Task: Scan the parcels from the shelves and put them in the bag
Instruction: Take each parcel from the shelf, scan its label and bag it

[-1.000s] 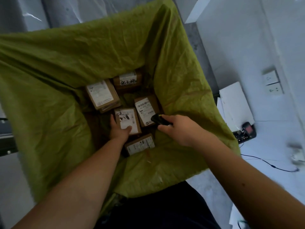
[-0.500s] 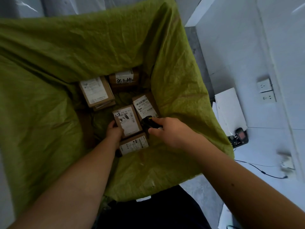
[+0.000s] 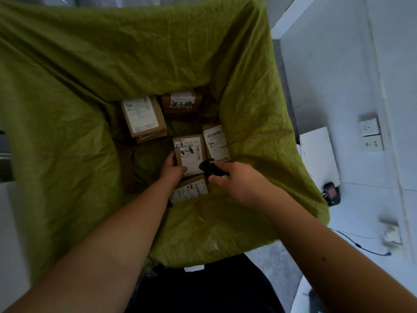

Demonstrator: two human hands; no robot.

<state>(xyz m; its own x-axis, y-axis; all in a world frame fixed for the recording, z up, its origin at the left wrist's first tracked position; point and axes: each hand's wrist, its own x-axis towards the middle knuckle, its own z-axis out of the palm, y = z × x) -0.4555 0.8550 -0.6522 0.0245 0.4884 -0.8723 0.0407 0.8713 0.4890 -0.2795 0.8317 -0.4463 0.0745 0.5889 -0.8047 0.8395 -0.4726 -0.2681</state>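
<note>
Head view: wide green bag (image 3: 79, 109) filling most of the picture, mouth spread open, walls creased and sloping down to a dark bottom. Two bare forearms reaching down into it from the lower edge.

On the bag's bottom, five brown parcels with white labels. Far left, a labelled parcel (image 3: 142, 117) lying on top of another box. Just beside it at the far end, a parcel with handwritten black marks (image 3: 181, 101). Against the right wall, a barcode parcel (image 3: 216, 141). In the middle, the centre parcel (image 3: 189, 153), label up, touching the barcode parcel along one side. Nearest, a near parcel (image 3: 189, 191), partly covered by the left wrist.

Left hand (image 3: 172, 169) grasping the centre parcel at its near left corner, thumb across the label's lower edge, fingers along the left side. Right hand (image 3: 234, 179) clenched round a small black scanner (image 3: 211, 168), its front end over the centre parcel's lower right corner.

Right of the bag, pale floor with a white board (image 3: 320, 154), wall sockets (image 3: 370, 134), a small black device (image 3: 331, 193) and a thin black cable (image 3: 361, 247).
</note>
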